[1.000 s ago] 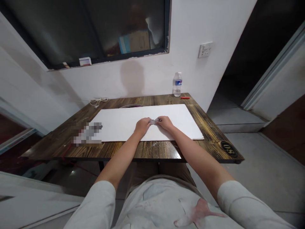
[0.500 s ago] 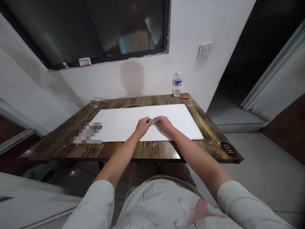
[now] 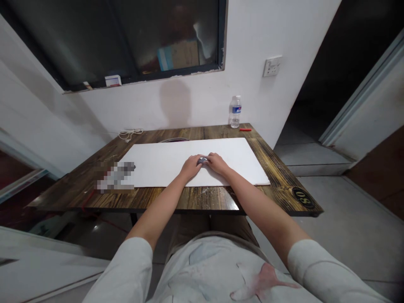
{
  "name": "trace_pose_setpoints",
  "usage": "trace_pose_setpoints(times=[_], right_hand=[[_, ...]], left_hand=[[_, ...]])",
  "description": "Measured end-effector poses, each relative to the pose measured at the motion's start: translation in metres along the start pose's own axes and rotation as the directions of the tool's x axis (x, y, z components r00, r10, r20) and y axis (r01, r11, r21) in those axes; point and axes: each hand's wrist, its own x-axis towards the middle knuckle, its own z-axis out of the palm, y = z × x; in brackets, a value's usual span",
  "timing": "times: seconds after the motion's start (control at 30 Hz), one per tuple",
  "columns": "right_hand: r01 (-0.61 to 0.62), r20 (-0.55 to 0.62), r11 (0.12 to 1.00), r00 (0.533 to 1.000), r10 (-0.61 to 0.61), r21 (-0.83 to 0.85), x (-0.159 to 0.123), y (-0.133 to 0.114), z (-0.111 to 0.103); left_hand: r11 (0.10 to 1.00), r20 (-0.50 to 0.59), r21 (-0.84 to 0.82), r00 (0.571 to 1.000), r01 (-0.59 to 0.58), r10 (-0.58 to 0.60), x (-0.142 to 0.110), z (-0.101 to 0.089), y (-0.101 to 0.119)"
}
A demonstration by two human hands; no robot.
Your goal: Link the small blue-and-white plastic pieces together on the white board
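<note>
A small grey piece (image 3: 202,160) is pinched between my two hands, low over the middle of a white board (image 3: 160,162). It is too small and too covered by fingers for me to name its kind. My left hand (image 3: 190,166) has its fingers curled around the left side of the piece. From the other side, my right hand (image 3: 217,162) closes on it with thumb and fingers. The hands nearly meet, and both appear to rest on or just above the board.
The board lies on a dark wooden table (image 3: 151,200). At the back right stand a water bottle (image 3: 235,112) and a red pen-like item (image 3: 245,130). A white cable (image 3: 130,134) lies back left. A blurred-out item (image 3: 115,176) covers the board's left end.
My fingers have shifted around the grey piece, which now looks darker and turned to another angle. The hands stay in nearly the same spot.
</note>
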Motion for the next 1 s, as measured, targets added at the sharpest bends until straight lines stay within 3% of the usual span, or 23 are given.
trace_pose_setpoints(times=[0.23, 0.47, 0.63, 0.83, 1.0], right_hand=[[0.035, 0.017, 0.999, 0.999, -0.034, -0.034, -0.001, 0.000, -0.001], [0.037, -0.022, 0.999, 0.999, -0.037, -0.006, -0.001, 0.002, 0.001], [0.077, -0.046, 0.997, 0.996, -0.076, 0.020, -0.001, 0.003, 0.002], [0.070, -0.060, 0.996, 0.996, -0.066, 0.061, 0.000, 0.003, 0.004], [0.027, -0.054, 0.996, 0.998, -0.022, 0.088, 0.001, 0.003, 0.003]], left_hand=[[0.990, -0.054, 0.029, 0.989, 0.141, -0.140, 0.001, 0.001, -0.001], [0.998, -0.032, -0.067, 0.999, 0.015, -0.017, 0.000, -0.002, 0.005], [0.993, -0.090, -0.120, 0.996, 0.015, -0.026, 0.002, -0.002, 0.005], [0.974, -0.216, -0.189, 0.962, 0.127, -0.167, 0.007, 0.001, -0.005], [0.869, -0.214, -0.426, 0.904, 0.254, -0.370, 0.007, 0.003, -0.011]])
